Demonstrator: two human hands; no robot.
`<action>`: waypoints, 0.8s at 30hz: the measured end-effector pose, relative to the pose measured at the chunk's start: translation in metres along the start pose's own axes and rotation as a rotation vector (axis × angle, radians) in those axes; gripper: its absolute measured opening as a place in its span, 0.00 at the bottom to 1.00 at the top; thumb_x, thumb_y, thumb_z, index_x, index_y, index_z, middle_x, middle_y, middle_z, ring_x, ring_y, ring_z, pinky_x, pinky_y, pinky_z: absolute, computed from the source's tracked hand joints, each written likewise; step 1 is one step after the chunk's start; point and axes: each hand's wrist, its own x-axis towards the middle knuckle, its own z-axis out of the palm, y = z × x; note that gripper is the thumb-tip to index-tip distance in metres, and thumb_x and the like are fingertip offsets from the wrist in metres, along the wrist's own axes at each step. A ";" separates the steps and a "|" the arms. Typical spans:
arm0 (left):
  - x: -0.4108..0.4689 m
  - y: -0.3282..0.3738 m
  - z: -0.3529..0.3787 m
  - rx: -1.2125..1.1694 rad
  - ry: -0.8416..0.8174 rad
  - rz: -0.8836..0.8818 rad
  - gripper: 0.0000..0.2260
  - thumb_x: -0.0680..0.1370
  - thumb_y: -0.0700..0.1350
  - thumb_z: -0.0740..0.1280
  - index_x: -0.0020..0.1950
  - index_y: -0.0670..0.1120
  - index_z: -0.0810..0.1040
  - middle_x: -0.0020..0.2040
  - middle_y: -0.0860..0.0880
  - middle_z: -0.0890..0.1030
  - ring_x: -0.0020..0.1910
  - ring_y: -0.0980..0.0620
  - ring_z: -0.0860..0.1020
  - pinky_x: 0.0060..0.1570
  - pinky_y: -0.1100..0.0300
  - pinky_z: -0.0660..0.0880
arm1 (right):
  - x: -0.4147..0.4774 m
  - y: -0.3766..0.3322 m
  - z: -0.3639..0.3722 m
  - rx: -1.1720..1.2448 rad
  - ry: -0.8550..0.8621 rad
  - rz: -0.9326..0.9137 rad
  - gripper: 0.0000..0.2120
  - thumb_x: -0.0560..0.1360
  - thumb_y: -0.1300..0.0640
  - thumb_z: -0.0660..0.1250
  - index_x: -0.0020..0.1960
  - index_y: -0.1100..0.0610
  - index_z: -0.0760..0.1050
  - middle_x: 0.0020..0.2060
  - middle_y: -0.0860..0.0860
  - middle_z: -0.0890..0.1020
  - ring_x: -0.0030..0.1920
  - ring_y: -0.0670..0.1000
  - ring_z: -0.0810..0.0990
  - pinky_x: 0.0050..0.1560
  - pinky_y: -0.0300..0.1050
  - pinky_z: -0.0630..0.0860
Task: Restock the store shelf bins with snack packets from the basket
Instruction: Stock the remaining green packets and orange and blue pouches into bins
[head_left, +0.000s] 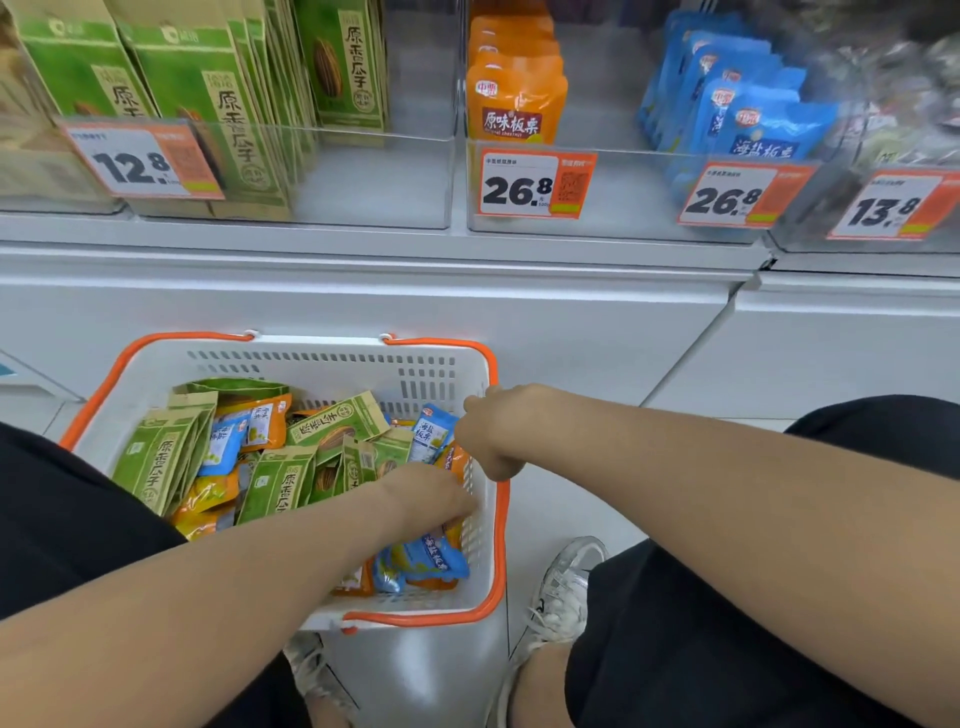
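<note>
Left hand (434, 493): down inside the shopping basket (322, 347), close against its right wall, back of the hand uppermost and fingers buried among the packets. Whether they have closed on one cannot be told. Right hand (491, 431): at the upper rim of that same wall, knuckles up, fingers curled downward. Whether it grips the rim, the orange chestnut packet (456, 460) just below it, or nothing cannot be told. The two hands are near each other but apart.

Stock in the basket: one blue sea-salt chestnut packet (434, 431) stands just left of the right hand. More blue packets (434, 558) lie in the near right corner, under the left wrist. Green sunflower-seed packets (337, 422) fill the middle and left, with orange ones among them. The basket sits low in front of the crouching person, below the shelf.

Shelf above: three clear bins. The sunflower-seed bin (374, 182) stands at left, the orange chestnut bin (618, 208) in the middle and the blue chestnut bin (831, 156) at right. Each shows bare room beside or in front of its row.

Assessment: the picking step is in hand, with a packet being sorted out at the basket's right side. The next move calls for a sure hold on one kind, a lift clear of the basket wall and a reach up to the matching bin. There the packet should be stood upright in the row, label forward.
</note>
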 end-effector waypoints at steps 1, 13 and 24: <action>0.000 -0.003 -0.002 -0.008 -0.004 -0.031 0.13 0.83 0.39 0.67 0.68 0.46 0.76 0.64 0.44 0.79 0.61 0.41 0.79 0.46 0.51 0.73 | -0.001 0.001 -0.003 0.000 -0.016 -0.012 0.17 0.81 0.56 0.64 0.69 0.54 0.73 0.59 0.54 0.75 0.55 0.53 0.77 0.40 0.46 0.73; -0.029 -0.059 -0.055 -0.814 0.629 -0.311 0.18 0.85 0.42 0.63 0.35 0.50 0.69 0.34 0.55 0.71 0.39 0.49 0.70 0.38 0.55 0.63 | -0.019 0.047 -0.030 0.325 0.111 0.074 0.07 0.83 0.61 0.58 0.55 0.61 0.74 0.48 0.53 0.77 0.45 0.54 0.78 0.41 0.45 0.73; -0.056 -0.052 -0.106 -1.394 1.272 -0.197 0.09 0.84 0.50 0.68 0.48 0.51 0.85 0.44 0.51 0.87 0.46 0.51 0.84 0.46 0.53 0.79 | -0.053 0.083 -0.045 0.988 0.595 0.195 0.17 0.83 0.55 0.60 0.37 0.60 0.71 0.34 0.59 0.77 0.38 0.64 0.86 0.36 0.52 0.83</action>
